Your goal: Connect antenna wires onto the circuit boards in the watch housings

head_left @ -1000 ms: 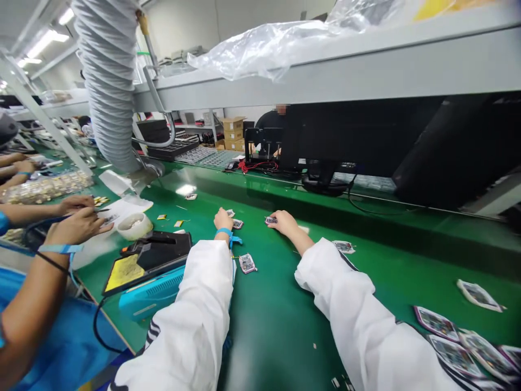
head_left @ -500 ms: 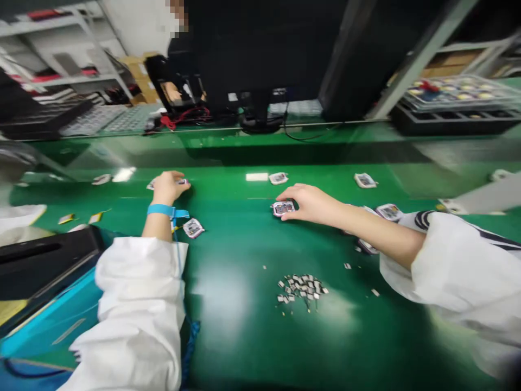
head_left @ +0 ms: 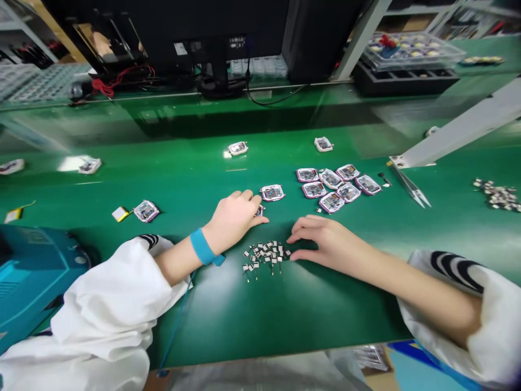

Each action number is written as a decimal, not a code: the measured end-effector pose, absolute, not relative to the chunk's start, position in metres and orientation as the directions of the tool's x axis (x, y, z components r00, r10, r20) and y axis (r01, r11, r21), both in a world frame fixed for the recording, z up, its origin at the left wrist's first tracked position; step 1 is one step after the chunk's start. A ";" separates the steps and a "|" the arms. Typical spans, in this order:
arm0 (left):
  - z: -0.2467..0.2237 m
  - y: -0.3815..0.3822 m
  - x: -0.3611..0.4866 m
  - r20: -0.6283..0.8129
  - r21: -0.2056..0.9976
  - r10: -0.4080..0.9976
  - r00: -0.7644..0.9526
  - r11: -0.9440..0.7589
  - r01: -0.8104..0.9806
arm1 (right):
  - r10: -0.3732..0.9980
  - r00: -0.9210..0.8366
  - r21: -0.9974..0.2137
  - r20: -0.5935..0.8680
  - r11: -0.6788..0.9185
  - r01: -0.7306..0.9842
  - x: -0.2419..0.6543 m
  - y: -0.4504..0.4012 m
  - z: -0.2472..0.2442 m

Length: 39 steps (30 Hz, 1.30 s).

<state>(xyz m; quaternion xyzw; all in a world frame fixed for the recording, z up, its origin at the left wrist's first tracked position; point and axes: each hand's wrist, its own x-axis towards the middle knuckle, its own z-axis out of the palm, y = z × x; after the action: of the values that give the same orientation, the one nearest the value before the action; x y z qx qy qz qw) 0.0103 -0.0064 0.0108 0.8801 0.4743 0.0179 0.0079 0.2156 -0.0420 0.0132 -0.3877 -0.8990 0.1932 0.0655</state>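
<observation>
My left hand [head_left: 238, 214], with a blue wrist strap [head_left: 202, 247], is closed on a small watch-like case [head_left: 259, 210] with a circuit board inside; its fingers cover most of it. Just beyond lies another open case [head_left: 272, 192], apart from both hands. To the right, my right hand [head_left: 315, 239] has thumb and fingers apart, with nothing visible between them. Its fingertips are at the right edge of a pile of small silvery parts with short leads [head_left: 266, 254].
Several open cases [head_left: 331, 202] sit grouped at right, beside tweezers [head_left: 413, 187]. A case [head_left: 146, 210] with a yellow-edged battery [head_left: 121, 213] lies left. More small parts [head_left: 496, 194] are far right. A monitor stand [head_left: 220, 81] and white post [head_left: 459, 125] stand behind.
The view has shifted right and down. My left hand has come from the far left to the middle with a case. My right hand has let go of its case and moved nearer, beside the pile.
</observation>
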 end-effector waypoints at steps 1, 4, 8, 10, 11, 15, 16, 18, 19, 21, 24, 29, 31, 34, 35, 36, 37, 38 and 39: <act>0.009 -0.007 0.009 0.036 0.029 0.833 0.551 -0.552 0.833 | 0.748 -0.663 -0.400 -0.043 0.595 0.697 0.215 -0.048 0.010; 0.009 -0.007 0.004 0.089 0.038 0.833 0.546 -0.551 0.834 | 0.811 -0.583 -0.361 -0.056 0.528 0.769 0.211 -0.058 0.002; 0.021 -0.014 -0.008 0.310 0.275 0.818 0.484 -0.565 0.778 | 0.852 -0.523 -0.387 -0.020 0.476 0.790 0.217 -0.060 0.009; 0.030 -0.022 -0.013 0.385 0.547 0.829 0.405 -0.558 0.624 | 0.902 -0.431 -0.504 -0.003 0.371 0.780 0.221 -0.057 0.018; 0.034 -0.026 -0.014 0.375 0.652 0.846 0.380 -0.532 0.540 | 0.929 -0.371 -0.585 -0.016 0.292 0.756 0.221 -0.055 0.023; 0.044 -0.042 -0.010 0.339 0.751 0.852 0.398 -0.500 0.432 | 0.949 -0.262 -0.885 -0.174 -0.034 0.463 0.203 -0.044 0.035; 0.045 -0.044 -0.008 0.363 0.732 0.838 0.407 -0.527 0.432 | 0.939 -0.277 -0.934 -0.203 -0.100 0.344 0.195 -0.041 0.035; 0.045 -0.045 -0.005 0.426 0.687 0.810 0.403 -0.580 0.438 | 0.918 -0.308 -0.968 -0.248 -0.226 0.105 0.179 -0.036 0.032; 0.044 -0.044 -0.005 0.454 0.664 0.798 0.395 -0.599 0.447 | 0.909 -0.319 -0.960 -0.267 -0.280 0.006 0.172 -0.034 0.029; 0.041 -0.041 -0.007 0.488 0.615 0.780 0.392 -0.626 0.480 | 0.894 -0.332 -0.927 -0.301 -0.355 -0.116 0.162 -0.030 0.022; 0.037 -0.034 -0.015 0.492 0.535 0.749 0.443 -0.662 0.525 | 0.882 -0.361 -0.918 -0.302 -0.371 -0.138 0.157 -0.023 0.017; 0.031 -0.020 -0.028 0.441 0.500 0.776 0.451 -0.630 0.594 | 0.913 -0.407 -0.891 0.014 0.196 0.409 0.171 -0.003 0.015; 0.028 -0.013 -0.031 0.411 0.510 0.795 0.447 -0.606 0.611 | 0.869 -0.477 -0.657 0.132 0.437 0.614 0.174 0.006 0.010; 0.019 -0.005 -0.033 0.361 0.512 0.800 0.480 -0.600 0.615 | 0.774 -0.615 -0.442 0.151 0.610 0.658 0.170 0.016 -0.003; 0.015 -0.003 -0.033 0.345 0.507 0.798 0.494 -0.601 0.617 | 0.747 -0.647 -0.411 0.153 0.644 0.645 0.167 0.019 -0.006; 0.011 -0.001 -0.034 0.330 0.500 0.795 0.509 -0.605 0.620 | 0.723 -0.673 -0.394 0.155 0.670 0.629 0.164 0.023 -0.009; 0.007 0.000 -0.035 0.315 0.491 0.791 0.525 -0.609 0.623 | 0.702 -0.696 -0.387 0.151 0.689 0.613 0.161 0.027 -0.010; 0.003 0.002 -0.036 0.301 0.479 0.786 0.541 -0.615 0.627 | 0.680 -0.720 -0.386 0.138 0.706 0.594 0.159 0.033 -0.009; 0.001 0.004 -0.037 0.286 0.464 0.780 0.557 -0.621 0.632 | 0.655 -0.746 -0.387 0.115 0.722 0.574 0.158 0.040 -0.007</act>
<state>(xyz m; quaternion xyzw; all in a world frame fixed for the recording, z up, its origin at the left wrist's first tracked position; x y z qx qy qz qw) -0.0372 0.0036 0.0008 0.8683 0.4064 0.2377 0.1560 0.1584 0.0403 -0.0065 -0.3342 -0.9196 0.1660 0.1227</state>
